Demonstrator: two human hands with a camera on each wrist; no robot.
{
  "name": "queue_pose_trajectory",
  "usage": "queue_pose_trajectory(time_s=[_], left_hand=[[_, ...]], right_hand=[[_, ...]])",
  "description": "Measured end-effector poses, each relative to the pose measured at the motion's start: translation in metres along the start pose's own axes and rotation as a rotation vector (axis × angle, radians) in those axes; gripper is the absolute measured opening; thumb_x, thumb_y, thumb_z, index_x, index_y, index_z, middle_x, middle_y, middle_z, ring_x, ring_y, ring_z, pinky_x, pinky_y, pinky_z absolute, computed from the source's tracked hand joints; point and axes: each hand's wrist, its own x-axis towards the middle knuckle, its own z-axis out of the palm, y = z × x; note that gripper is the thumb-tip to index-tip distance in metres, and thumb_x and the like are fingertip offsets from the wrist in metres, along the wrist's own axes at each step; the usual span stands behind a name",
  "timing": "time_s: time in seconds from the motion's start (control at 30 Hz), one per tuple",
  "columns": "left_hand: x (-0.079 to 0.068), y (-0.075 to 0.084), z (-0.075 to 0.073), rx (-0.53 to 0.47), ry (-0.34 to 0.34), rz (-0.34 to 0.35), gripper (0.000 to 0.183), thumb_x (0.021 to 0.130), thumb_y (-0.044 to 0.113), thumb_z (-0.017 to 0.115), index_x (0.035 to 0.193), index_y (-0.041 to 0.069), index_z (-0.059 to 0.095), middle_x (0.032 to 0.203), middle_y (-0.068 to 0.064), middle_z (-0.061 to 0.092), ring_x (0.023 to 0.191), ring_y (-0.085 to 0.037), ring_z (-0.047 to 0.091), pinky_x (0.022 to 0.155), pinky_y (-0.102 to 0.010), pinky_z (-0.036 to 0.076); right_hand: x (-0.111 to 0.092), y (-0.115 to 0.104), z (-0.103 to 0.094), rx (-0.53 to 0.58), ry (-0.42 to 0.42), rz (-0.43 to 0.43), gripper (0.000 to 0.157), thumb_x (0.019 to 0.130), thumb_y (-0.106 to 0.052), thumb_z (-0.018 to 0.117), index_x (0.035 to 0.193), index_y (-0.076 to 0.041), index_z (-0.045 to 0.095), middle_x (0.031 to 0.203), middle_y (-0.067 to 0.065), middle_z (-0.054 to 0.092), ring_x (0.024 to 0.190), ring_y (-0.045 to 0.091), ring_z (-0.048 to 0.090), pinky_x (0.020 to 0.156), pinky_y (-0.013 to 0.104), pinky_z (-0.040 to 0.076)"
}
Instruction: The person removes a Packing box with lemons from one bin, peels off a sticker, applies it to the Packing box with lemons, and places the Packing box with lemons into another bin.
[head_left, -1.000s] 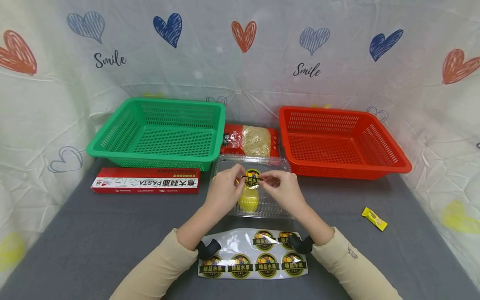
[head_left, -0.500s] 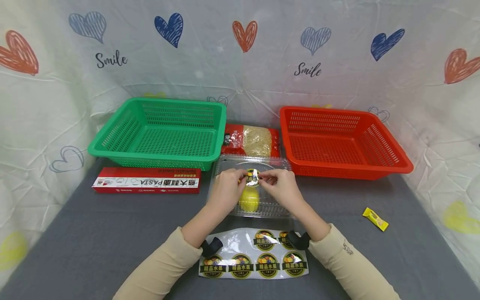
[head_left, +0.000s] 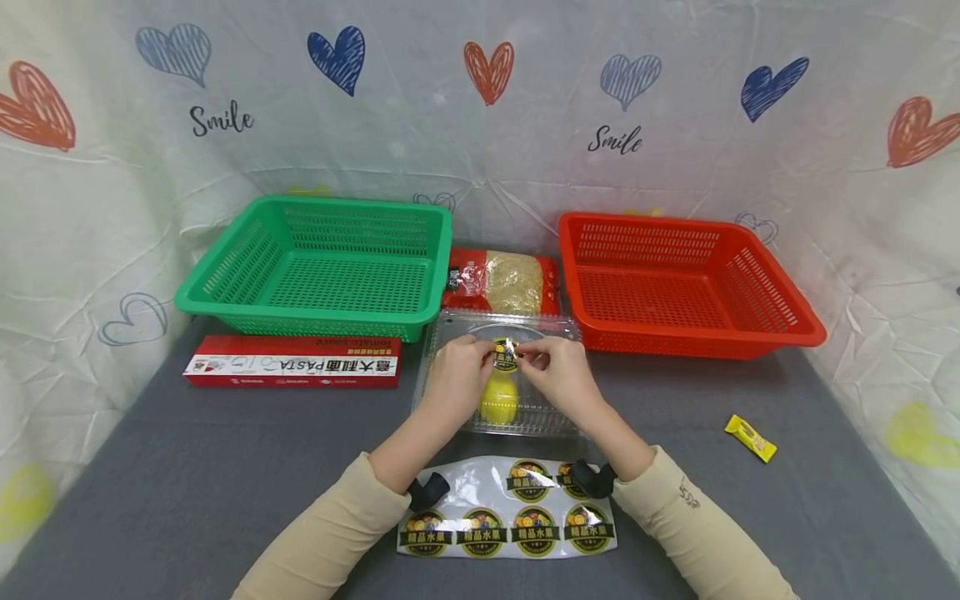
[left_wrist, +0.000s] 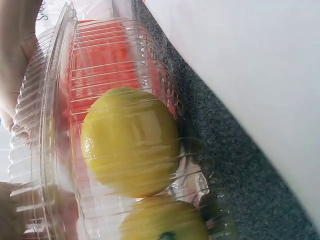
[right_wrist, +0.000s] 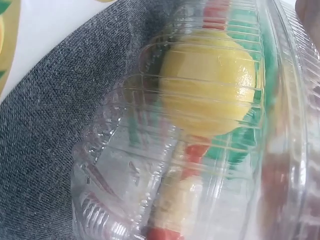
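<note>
A round black-and-gold fruit sticker (head_left: pixel 506 356) is stretched between my two hands over the clear plastic clamshell box (head_left: pixel 536 421). My left hand (head_left: pixel 459 375) pinches its left edge between thumb and fingers. At the opposite edge, my right hand (head_left: pixel 562 375) pinches it too. Under the lid lies yellow fruit (head_left: pixel 499 400); the left wrist view shows a round yellow fruit (left_wrist: pixel 131 142) with a second one (left_wrist: pixel 165 222) beside it. In the right wrist view one yellow fruit (right_wrist: pixel 207 82) shows through the ribbed wall. The box is closed.
A sticker sheet (head_left: pixel 480 483) lies in front of the box, under my wrists. Behind stand a green basket (head_left: pixel 330 312) and a red basket (head_left: pixel 690 340), with a red food packet (head_left: pixel 513 282) between them. A pasta box (head_left: pixel 292 362) lies left, a small yellow packet (head_left: pixel 750 438) right.
The sticker has tilted slightly between my fingers and its glare has shifted. My left hand has turned a little, and both forearms have drawn slightly inward.
</note>
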Motion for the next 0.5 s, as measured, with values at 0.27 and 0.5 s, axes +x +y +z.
queue_pose_trajectory(time_s=[0.27, 0.5], left_hand=[[0.0011, 0.0010, -0.0006, -0.024, -0.028, -0.034, 0.012, 0.080, 0.005, 0.068, 0.091, 0.001, 0.072, 0.081, -0.010, 0.065, 0.074, -0.024, 0.062, 0.065, -0.033, 0.053], [0.0035, -0.0015, -0.0004, -0.038, -0.056, -0.060, 0.010, 0.079, 0.007, 0.070, 0.088, 0.003, 0.073, 0.079, -0.009, 0.064, 0.071, -0.022, 0.061, 0.060, -0.030, 0.052]], right_hand=[[0.0004, -0.0014, 0.0001, -0.055, -0.004, -0.003, 0.011, 0.077, -0.006, 0.071, 0.087, -0.003, 0.073, 0.073, 0.005, 0.064, 0.057, 0.012, 0.057, 0.049, 0.023, 0.046], [0.0057, 0.0006, -0.0012, -0.074, -0.044, 0.006, 0.010, 0.076, -0.007, 0.073, 0.086, -0.004, 0.074, 0.072, 0.005, 0.065, 0.054, 0.011, 0.052, 0.047, 0.023, 0.043]])
